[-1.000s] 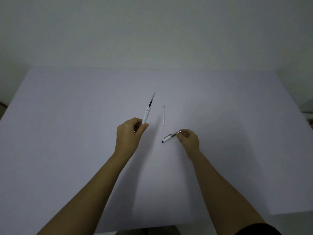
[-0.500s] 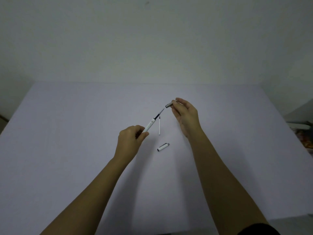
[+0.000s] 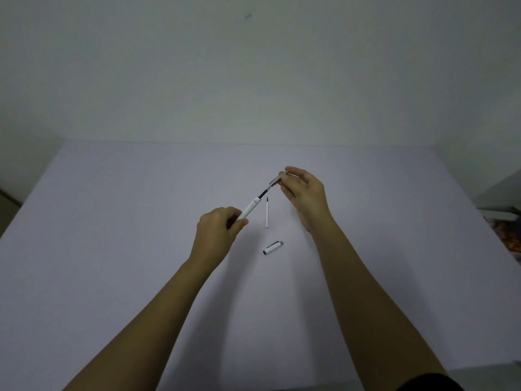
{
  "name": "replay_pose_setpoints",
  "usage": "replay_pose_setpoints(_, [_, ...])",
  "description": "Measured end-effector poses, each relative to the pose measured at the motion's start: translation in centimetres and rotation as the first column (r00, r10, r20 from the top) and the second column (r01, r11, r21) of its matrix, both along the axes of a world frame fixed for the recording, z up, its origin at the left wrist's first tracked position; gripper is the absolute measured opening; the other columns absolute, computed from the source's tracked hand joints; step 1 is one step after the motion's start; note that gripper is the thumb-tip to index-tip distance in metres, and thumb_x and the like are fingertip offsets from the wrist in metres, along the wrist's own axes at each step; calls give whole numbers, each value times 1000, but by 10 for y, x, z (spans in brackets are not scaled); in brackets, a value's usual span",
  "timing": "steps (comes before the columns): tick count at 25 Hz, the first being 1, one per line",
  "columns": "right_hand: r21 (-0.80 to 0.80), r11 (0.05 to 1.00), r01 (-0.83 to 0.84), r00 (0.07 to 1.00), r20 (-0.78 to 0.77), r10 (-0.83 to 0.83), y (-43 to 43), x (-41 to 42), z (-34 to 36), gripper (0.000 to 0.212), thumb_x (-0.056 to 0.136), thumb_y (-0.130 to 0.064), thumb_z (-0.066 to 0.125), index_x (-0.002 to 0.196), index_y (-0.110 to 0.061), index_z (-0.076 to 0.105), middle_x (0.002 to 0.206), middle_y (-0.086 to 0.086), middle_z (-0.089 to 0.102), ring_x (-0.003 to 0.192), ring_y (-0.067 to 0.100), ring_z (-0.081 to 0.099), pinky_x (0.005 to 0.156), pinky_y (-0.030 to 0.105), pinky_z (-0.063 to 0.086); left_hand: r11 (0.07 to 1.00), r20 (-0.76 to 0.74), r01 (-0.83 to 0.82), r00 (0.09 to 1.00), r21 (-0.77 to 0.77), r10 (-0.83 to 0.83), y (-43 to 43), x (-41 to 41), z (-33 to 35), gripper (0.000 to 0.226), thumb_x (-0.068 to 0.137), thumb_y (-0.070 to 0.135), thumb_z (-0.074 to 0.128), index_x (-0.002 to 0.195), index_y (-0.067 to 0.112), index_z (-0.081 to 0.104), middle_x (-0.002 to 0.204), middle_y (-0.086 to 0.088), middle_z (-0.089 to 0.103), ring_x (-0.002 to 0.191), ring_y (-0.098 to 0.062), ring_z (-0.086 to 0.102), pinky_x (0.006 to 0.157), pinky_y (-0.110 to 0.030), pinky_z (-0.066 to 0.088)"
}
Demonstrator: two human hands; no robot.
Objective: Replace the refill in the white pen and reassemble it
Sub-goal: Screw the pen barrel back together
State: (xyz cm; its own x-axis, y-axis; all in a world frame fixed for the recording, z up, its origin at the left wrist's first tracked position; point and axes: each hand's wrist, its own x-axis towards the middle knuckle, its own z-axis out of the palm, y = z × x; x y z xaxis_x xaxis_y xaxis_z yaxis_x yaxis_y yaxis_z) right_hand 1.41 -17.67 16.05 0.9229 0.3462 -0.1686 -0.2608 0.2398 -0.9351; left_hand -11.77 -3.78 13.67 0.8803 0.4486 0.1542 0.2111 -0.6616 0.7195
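Note:
My left hand [image 3: 217, 232] grips the lower end of the white pen barrel [image 3: 250, 208], which tilts up to the right with a dark refill [image 3: 264, 192] sticking out of it. My right hand [image 3: 306, 193] pinches a small silver tip piece [image 3: 275, 180], which sits over the refill's point. A loose white refill [image 3: 267, 213] lies on the table just below, between both hands. The white pen cap [image 3: 273, 247] lies nearer to me on the table.
The work surface is a pale lilac table [image 3: 112, 249] against a plain wall. Some clutter [image 3: 504, 221] sits beyond the table's right edge.
My right hand left the cap on the table, rose with the silver tip piece and brought it onto the refill's point. My left hand tilted the barrel toward it.

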Motion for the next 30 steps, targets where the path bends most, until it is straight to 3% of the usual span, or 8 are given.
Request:
replay_pose_setpoints(10, [-112,981,-160,978,115,172,5,-11,-5,15,86,-15,65,96,-25,70,88,-3,71,88,4,68,75,13,52,997,37,25,999,74,-28,4,3,9,15,82,19,69,92,7,70,74,-12,68,66,-25,59,62,-37,50])
replay_pose_setpoints(18, [-46,989,-142,987,65,144,8,-13,0,14,90,-13,59,92,-22,69,85,-8,68,83,1,65,74,12,51,993,148,28,988,116,-45,-1,1,15,10,84,16,67,85,7,70,62,-11,63,55,-21,50,52,-30,38])
replay_pose_setpoints(24, [-147,975,-167,978,104,183,6,-7,1,14,92,-14,56,93,-21,68,88,-4,67,87,8,63,78,16,52,991,124,3,992,131,-20,2,3,16,11,84,18,67,85,8,71,61,-13,63,56,-25,53,53,-37,42])
replay_pose_setpoints(30, [-149,978,-144,982,100,160,8,-8,-3,12,91,-16,58,95,-21,68,88,-9,70,84,0,67,74,12,52,982,101,36,993,186,-56,2,4,18,12,85,17,66,85,6,72,63,-15,63,57,-28,53,54,-38,43])
